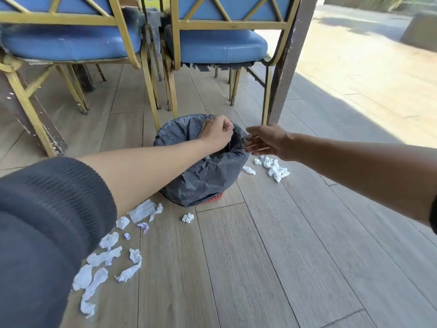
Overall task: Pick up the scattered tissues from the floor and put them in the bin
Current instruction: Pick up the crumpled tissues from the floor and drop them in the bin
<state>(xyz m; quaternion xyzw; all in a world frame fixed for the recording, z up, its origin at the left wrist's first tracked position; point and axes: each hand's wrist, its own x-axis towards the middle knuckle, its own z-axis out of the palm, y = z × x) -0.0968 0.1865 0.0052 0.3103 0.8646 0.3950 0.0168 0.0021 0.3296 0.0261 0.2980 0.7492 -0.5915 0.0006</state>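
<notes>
Black liner: a dark plastic bag (208, 176) covers the bin (214, 198) at the centre of the frame; only a strip of red lattice base shows at its lower right; the mouth opens upward, tilted slightly toward the top of the frame.
Left hand: the left hand (216, 132) is over the bin's mouth, fingers curled downward; whether they pinch anything cannot be told.
Right hand: the right hand (264, 143) reaches in from the right, fingers straight and loosely spread, pointing left at the bin's rim, holding nothing.
Tissues, lower left: a scatter of crumpled white tissues (106, 261) lies on the wood-look floor (272, 256) beside the grey sleeve (47, 221); one twisted piece (128, 272) has its long axis running from lower left to upper right.
Flat tissue: a less crumpled sheet (143, 210) lies just below the bin's left side.
Single ball: one wad (188, 218) sits alone near the bin's base.
Tissues, right: a small cluster (275, 170) lies just right of the bin.
Background: two blue-cushioned chairs (220, 46) with gold frames fill the upper frame.
</notes>
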